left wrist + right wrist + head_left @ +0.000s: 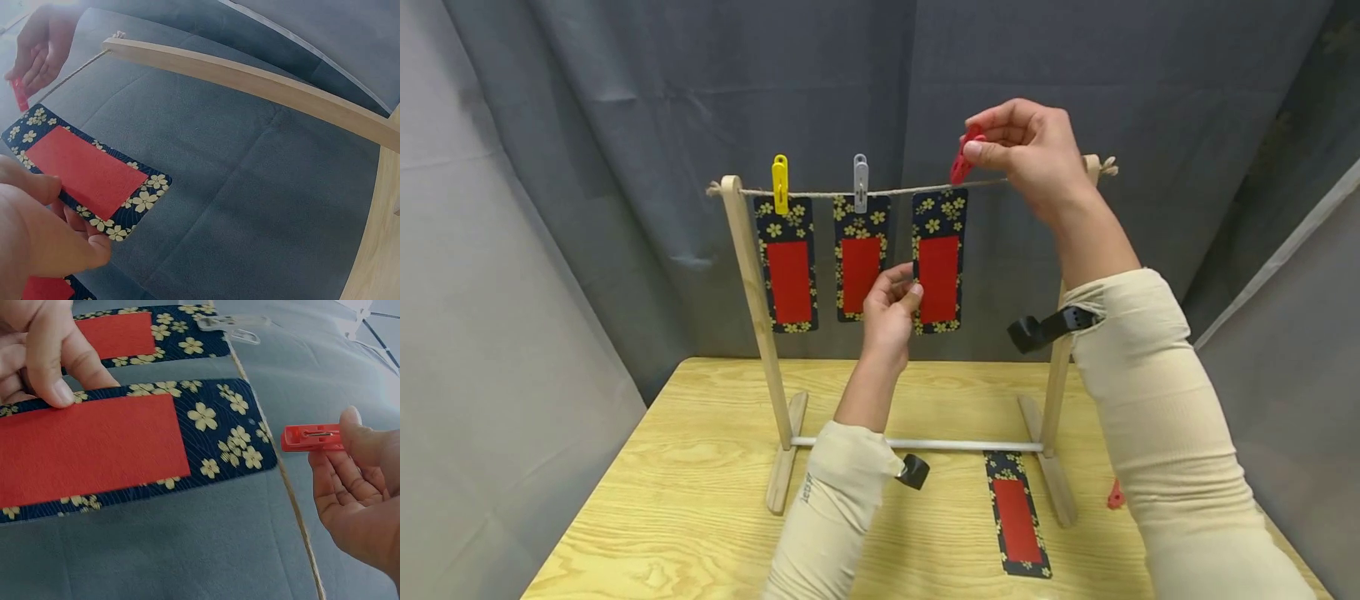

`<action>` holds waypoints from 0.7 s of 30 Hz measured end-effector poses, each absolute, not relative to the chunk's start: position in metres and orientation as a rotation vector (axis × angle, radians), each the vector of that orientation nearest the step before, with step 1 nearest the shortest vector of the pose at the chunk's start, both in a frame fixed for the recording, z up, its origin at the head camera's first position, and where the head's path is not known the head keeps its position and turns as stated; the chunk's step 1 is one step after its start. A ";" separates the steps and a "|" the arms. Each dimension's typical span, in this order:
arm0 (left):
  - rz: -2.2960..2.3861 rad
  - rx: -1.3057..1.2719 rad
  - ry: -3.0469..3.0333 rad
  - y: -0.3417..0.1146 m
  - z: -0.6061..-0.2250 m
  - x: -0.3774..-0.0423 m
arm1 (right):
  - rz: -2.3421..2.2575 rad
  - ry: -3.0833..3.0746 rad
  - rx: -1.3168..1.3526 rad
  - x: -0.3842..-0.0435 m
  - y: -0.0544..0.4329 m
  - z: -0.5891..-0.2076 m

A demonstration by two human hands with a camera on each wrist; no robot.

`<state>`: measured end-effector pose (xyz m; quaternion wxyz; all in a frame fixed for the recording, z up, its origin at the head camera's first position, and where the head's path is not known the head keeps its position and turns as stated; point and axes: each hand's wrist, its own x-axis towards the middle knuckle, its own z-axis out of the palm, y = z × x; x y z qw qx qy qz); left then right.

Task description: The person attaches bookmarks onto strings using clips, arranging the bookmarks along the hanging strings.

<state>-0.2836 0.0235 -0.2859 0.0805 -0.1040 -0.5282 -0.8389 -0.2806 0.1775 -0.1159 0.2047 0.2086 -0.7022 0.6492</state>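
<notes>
My left hand (889, 321) pinches the left edge of a dark blue, flower-patterned card (938, 279) with a red centre panel. The card hangs upright, its top edge right at a twine line (988, 182). Above that edge, my right hand (1037, 158) holds a red clothespin (960, 165) between thumb and fingers, tip pointing down. In the right wrist view the tip of the red clothespin (300, 438) is close beside the twine and the card's top. Left along the line, a yellow clothespin (781, 183) and a grey clothespin (861, 185) clip two similar cards.
The twine runs between two wooden posts (748, 292) of a stand, joined low down by a white rod (955, 446). Another patterned card (1018, 521) lies on the wood-grain table (662, 500). A red clothespin (1116, 497) lies right of the stand. Grey curtain hangs behind.
</notes>
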 end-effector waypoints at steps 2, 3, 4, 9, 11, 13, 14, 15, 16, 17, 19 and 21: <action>-2.501 -0.301 -1.576 0.024 -0.285 -0.283 | 1.765 -2.031 0.556 -0.283 0.172 -0.115; -2.497 -0.299 -1.576 0.024 -0.285 -0.283 | 1.739 -2.054 0.547 -0.285 0.170 -0.114; -2.492 -0.298 -1.577 0.024 -0.285 -0.283 | 1.718 -2.070 0.538 -0.286 0.168 -0.114; -2.471 -0.293 -1.590 0.025 -0.283 -0.283 | 1.583 -2.168 0.472 -0.291 0.160 -0.110; -2.467 -0.288 -1.597 0.024 -0.283 -0.282 | 1.514 -2.221 0.441 -0.291 0.157 -0.109; -2.469 -0.279 -1.601 0.024 -0.283 -0.282 | 1.440 -2.270 0.419 -0.291 0.154 -0.110; -2.472 -0.276 -1.602 0.024 -0.283 -0.282 | 1.410 -2.287 0.410 -0.291 0.152 -0.110; -2.475 -0.272 -1.602 0.024 -0.284 -0.282 | 1.386 -2.300 0.401 -0.291 0.151 -0.111; -2.477 -0.268 -1.602 0.025 -0.285 -0.283 | 1.366 -2.309 0.395 -0.291 0.150 -0.111; -2.480 -0.267 -1.601 0.025 -0.286 -0.283 | 1.350 -2.317 0.389 -0.291 0.149 -0.111; -2.481 -0.269 -1.599 0.025 -0.287 -0.284 | 1.340 -2.328 0.379 -0.291 0.147 -0.111; -2.477 -0.273 -1.596 0.026 -0.288 -0.284 | 1.343 -2.344 0.367 -0.291 0.146 -0.110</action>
